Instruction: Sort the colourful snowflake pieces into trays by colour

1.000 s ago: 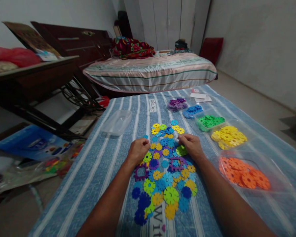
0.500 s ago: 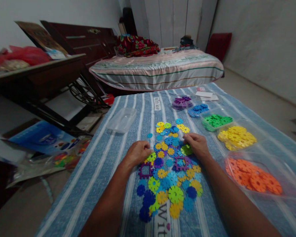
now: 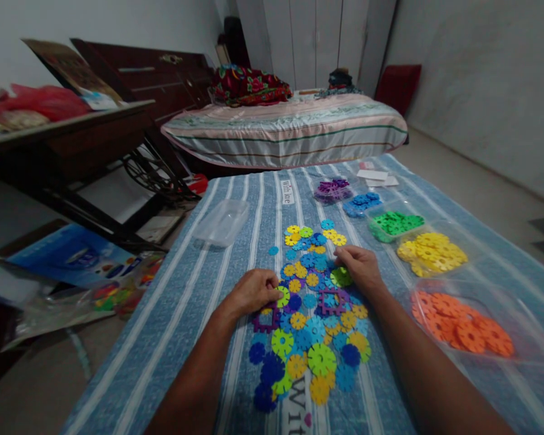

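Observation:
Many toothed plastic discs, in lime green, yellow, light blue and dark blue, lie in a loose pile [image 3: 315, 329] on a striped cloth. At its left side, my left hand [image 3: 255, 291] is closed, with a lime-green disc [image 3: 283, 296] at its thumb and fingertips. My right hand [image 3: 361, 266] is over the pile's right side, fingers bent together. Another lime-green disc [image 3: 341, 277] shows against the underside of its fingers; the exact grip is partly hidden. Below the hands are two purple toothed square frames, one on the left [image 3: 266, 320] and one on the right [image 3: 333, 301].
Along the right stand clear boxes of orange [image 3: 474, 326], yellow [image 3: 435, 251], green [image 3: 396, 222], blue [image 3: 362, 203] and purple pieces [image 3: 332, 189]. A clear tray [image 3: 222, 223] lies at the left. Behind the table is a bed [image 3: 285, 133]; a sewing-machine table [image 3: 68, 127] stands left.
My left hand has moved slightly down toward me, and the lime-green disc at its fingertips has moved with it. The right hand stays almost still. The camera view has shifted slightly.

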